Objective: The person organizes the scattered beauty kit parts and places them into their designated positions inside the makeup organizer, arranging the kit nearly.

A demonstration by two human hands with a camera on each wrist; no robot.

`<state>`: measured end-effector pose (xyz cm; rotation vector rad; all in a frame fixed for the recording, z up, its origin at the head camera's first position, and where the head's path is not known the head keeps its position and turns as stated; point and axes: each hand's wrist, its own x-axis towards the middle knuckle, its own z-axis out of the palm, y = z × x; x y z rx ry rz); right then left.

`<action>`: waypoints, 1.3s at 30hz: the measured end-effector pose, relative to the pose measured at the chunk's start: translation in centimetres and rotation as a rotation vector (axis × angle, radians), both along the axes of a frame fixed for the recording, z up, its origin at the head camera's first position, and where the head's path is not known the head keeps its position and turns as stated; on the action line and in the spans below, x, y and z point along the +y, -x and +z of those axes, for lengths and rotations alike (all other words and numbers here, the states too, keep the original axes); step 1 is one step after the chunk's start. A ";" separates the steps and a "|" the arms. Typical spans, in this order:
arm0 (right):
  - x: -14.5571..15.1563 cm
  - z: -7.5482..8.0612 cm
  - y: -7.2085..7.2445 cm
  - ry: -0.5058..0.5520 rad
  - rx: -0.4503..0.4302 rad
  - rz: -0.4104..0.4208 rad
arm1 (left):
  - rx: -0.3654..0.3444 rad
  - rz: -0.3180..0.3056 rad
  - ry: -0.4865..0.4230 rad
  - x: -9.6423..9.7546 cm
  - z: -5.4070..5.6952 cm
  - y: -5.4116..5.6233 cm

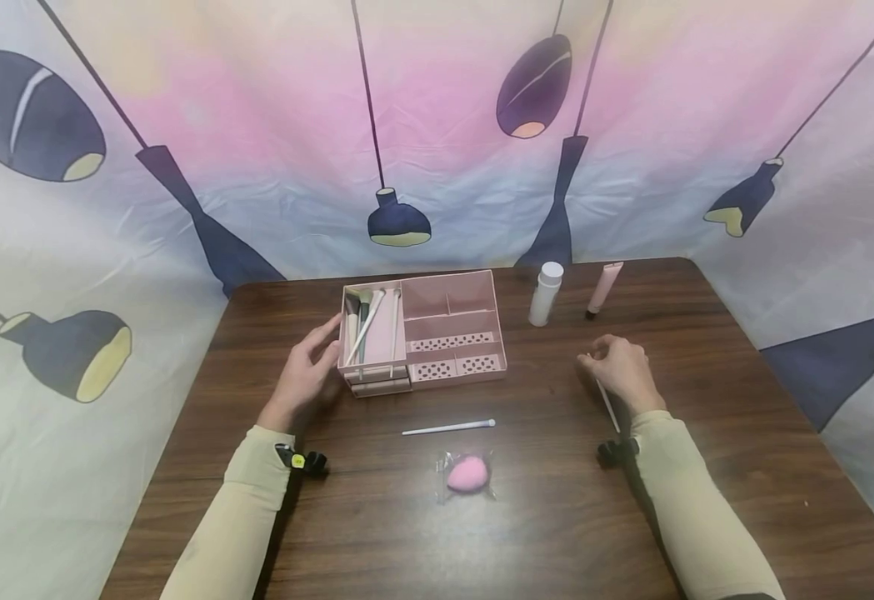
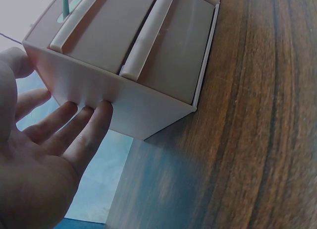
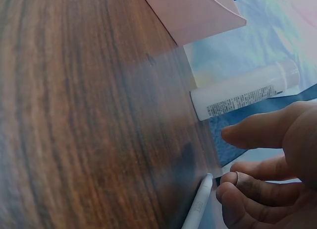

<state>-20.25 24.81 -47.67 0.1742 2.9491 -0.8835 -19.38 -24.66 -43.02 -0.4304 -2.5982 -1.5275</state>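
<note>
A pink desktop organizer (image 1: 457, 327) stands at the back of the table, several makeup brushes (image 1: 365, 321) lying in its left compartment. My left hand (image 1: 307, 367) rests its fingertips against the organizer's left side wall (image 2: 124, 102), fingers fairly straight. On the right, my right hand (image 1: 620, 371) hovers low beside a slim white pen-like stick (image 1: 609, 406). In the right wrist view the thumb is apart from the loosely bent fingers (image 3: 267, 187). The tip of the stick lies close to the fingertips; whether they touch it I cannot tell.
A white bottle (image 1: 545, 296) and a pink tube (image 1: 604, 290) stand upright behind my right hand. A thin white brush (image 1: 448, 427) lies in front of the organizer. Nearer me is a pink makeup sponge (image 1: 468, 474) in clear wrapping. Printed fabric (image 1: 451, 117) hangs behind the table.
</note>
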 end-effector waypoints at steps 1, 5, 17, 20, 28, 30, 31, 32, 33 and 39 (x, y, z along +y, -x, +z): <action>0.0 0.0 0.0 -0.001 0.001 0.001 | 0.002 0.000 0.000 0.0 0.0 0.0; -0.1 -0.1 -0.1 -0.002 0.006 0.004 | 0.002 -0.005 -0.006 0.0 0.0 0.0; -0.3 -0.2 0.1 -0.007 -0.007 -0.006 | -0.008 0.003 -0.004 -0.1 0.0 0.0; -0.2 -0.3 0.0 -0.008 -0.008 -0.013 | -0.012 0.002 -0.005 -0.1 0.0 0.0; 0.0 -0.7 -0.1 -0.048 0.030 -0.018 | -0.005 -0.007 -0.008 0.0 0.0 0.0; 0.0 -0.8 -0.1 -0.058 0.042 -0.017 | -0.003 -0.010 -0.009 0.0 0.1 0.0; 0.0 -0.9 0.0 -0.058 0.041 -0.017 | -0.001 -0.013 -0.011 0.0 0.1 0.0; 0.0 -0.9 0.0 -0.059 0.040 -0.017 | 0.002 -0.016 -0.015 0.0 0.1 0.0; 0.0 -0.9 0.0 -0.061 0.040 -0.017 | 0.004 -0.016 -0.019 0.0 0.1 0.0; -0.3 -0.6 0.0 -0.062 0.037 -0.016 | 0.016 -0.024 -0.029 -0.1 0.0 0.0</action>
